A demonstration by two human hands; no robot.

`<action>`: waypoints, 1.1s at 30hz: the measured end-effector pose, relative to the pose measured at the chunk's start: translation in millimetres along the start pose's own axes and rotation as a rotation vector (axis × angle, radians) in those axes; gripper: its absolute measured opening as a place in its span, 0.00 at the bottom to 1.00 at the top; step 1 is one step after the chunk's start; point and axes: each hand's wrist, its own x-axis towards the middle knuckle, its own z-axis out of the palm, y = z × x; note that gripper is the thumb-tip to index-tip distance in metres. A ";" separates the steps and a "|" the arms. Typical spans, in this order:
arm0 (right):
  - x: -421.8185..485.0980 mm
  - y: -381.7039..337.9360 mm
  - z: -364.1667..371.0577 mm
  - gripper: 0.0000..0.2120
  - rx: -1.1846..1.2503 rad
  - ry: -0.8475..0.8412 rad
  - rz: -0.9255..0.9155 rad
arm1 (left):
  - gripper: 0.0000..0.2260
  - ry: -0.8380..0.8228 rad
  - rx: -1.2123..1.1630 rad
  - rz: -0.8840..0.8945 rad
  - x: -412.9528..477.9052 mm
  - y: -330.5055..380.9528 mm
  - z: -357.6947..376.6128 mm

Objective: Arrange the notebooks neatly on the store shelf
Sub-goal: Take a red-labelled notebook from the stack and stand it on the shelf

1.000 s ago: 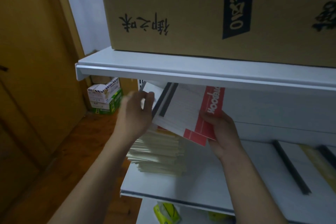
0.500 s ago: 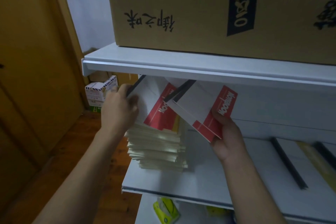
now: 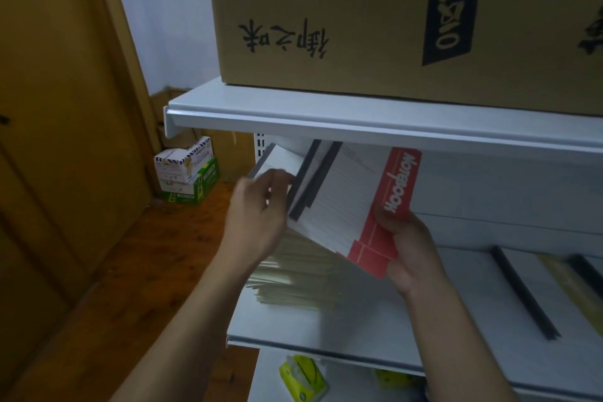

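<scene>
1. Notebooks (image 3: 352, 202) with red-and-white covers and black spines are held tilted above the left end of the shelf (image 3: 424, 320), just under the upper shelf (image 3: 359, 121). At least two are fanned apart rather than flush.
2. The right hand (image 3: 411, 251) pinches their lower right corner, thumb on the red band and fingers behind. The left hand (image 3: 257, 219) curls its fingers over the spine-side edge. It is blurred, so I cannot tell which copy it grips.
3. Beneath them a stack (image 3: 300, 281) of more copies lies flat near the shelf's front left corner, with its page edges ragged and slightly skewed.
4. The step in hand looks like squaring the held copies before laying them on the stack. To do it well, the left hand should push the spines together while the right loosens its pinch enough for the covers to slide flush.
5. Headroom under the upper shelf looks tight, so the bundle should go in low and nearly flat.
6. It is best set down spine first, matched to the stack's left side and then pressed level. The stack sits near the shelf's left edge, so a sideways shove could tip copies off.
</scene>
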 end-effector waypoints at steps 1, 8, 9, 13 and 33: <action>0.8 -0.8 -2.3 0.11 0.019 0.016 0.013 | 0.18 0.021 0.208 0.001 8.5 -9.3 -3.9; 0.3 -4.0 -8.8 0.09 0.119 0.017 0.045 | 0.17 -0.179 0.316 -0.322 35.7 -44.2 -22.6; -0.6 -4.8 -7.8 0.09 0.137 0.011 0.048 | 0.16 -0.111 0.351 -0.261 35.9 -42.9 -23.6; -3.0 -6.8 -2.2 0.11 0.217 -0.008 0.053 | 0.11 0.138 0.192 -0.094 31.2 -21.4 -26.5; -27.2 -15.9 -76.8 0.18 -0.551 0.183 -0.301 | 0.23 -0.394 -0.270 -0.147 -45.8 35.4 72.6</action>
